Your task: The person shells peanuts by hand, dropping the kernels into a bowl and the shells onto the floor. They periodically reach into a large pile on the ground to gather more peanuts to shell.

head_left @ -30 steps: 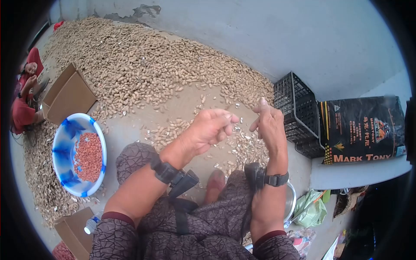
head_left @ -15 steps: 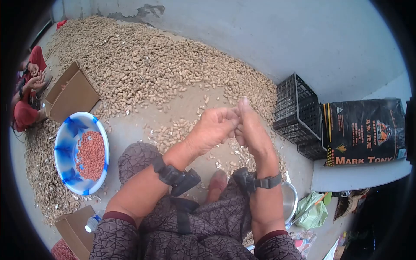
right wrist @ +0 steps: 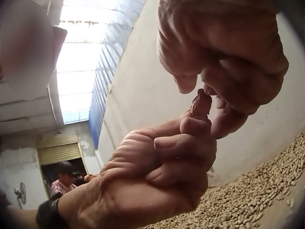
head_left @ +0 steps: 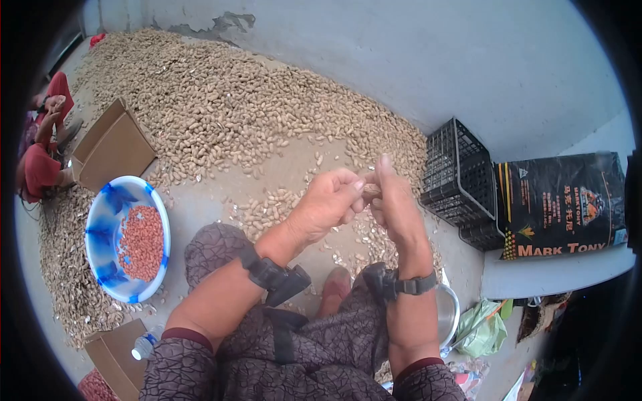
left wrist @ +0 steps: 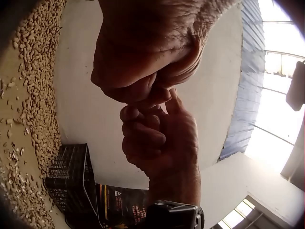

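In front of the person's lap, the two hands meet at one peanut in its shell (head_left: 370, 191). The left hand (head_left: 326, 206) pinches the peanut (right wrist: 201, 105) between thumb and forefinger, its other fingers folded into the palm. On the other side, the right hand (head_left: 400, 208) has its curled fingers against the peanut's end, while its thumb (head_left: 384, 166) sticks up. From the left wrist, the right hand (left wrist: 164, 138) shows curled fingers just below the left hand (left wrist: 147, 57), and the peanut is hidden there.
A large heap of unshelled peanuts (head_left: 221, 107) lies along the wall. Left stand a blue-and-white basin (head_left: 100, 237) with shelled red kernels (head_left: 142, 244) and a cardboard box (head_left: 114, 150); another person (head_left: 43, 160) sits beyond. Right are a black crate (head_left: 458, 177) and a printed sack (head_left: 562, 204).
The hands were apart a second ago. The right hand has come left to meet the left hand, and the peanut now shows between their fingers.
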Motion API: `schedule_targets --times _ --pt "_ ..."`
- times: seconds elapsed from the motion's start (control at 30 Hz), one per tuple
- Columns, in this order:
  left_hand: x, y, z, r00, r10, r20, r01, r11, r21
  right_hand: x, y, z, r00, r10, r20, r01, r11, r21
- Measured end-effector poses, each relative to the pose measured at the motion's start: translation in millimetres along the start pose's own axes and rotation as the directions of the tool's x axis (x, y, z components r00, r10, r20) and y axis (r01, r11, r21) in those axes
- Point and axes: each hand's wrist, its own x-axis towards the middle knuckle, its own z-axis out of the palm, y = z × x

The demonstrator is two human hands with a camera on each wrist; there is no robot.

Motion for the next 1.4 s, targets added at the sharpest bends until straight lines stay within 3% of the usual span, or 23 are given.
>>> schedule_targets --times 0.03,0.13,0.27,0.33,0.57,0.83,1.07,1.13,1.27,1.37,1.4 --pt "1 0 0 0.997 -0.013 -0.080 0.008 0.999 -0.052 -2 -4 -1 0.998 -0.058 -0.029 0.058 0.998 -0.011" --pt "1 -1 -4 0.991 0.040 -0.128 -0.053 0.994 -0.098 1 6 -8 0.986 -0.162 -0.034 0.162 0.987 -0.013" --pt "1 1 -2 0.988 0.058 -0.141 -0.075 0.990 -0.119 0 7 -8 0.988 -0.153 0.031 0.147 0.978 0.147" --pt "0 4 -2 0.993 0.046 -0.112 -0.069 0.974 -0.216 -1 7 -7 0.989 -0.147 0.006 0.142 0.965 0.220" --pt "-3 10 -4 1.000 -0.018 -0.020 0.010 0.939 -0.342 -5 1 6 0.963 -0.261 -0.064 0.266 0.962 0.068" --pt "-4 8 -1 0.995 0.086 -0.055 -0.098 0.956 -0.278 -5 8 11 0.889 -0.423 -0.174 0.434 0.900 0.028" --pt "-2 -1 2 0.975 0.201 -0.096 -0.218 0.952 -0.215 -2 11 15 0.934 -0.306 -0.186 0.348 0.894 0.280" --pt "-4 1 6 0.951 0.263 -0.165 -0.279 0.957 -0.082 -5 7 17 0.967 -0.202 -0.156 0.251 0.863 0.439" --pt "-3 -2 7 0.928 0.328 -0.178 -0.337 0.941 -0.024 -5 5 17 0.971 -0.170 -0.167 0.228 0.869 0.438" --pt "-2 -3 4 0.934 0.284 -0.215 -0.291 0.957 0.000 -3 2 10 0.993 -0.103 -0.049 0.114 0.914 0.389" --pt "0 -4 2 0.956 0.199 -0.214 -0.219 0.973 -0.076 -1 4 10 0.995 -0.093 -0.039 0.101 0.921 0.377"
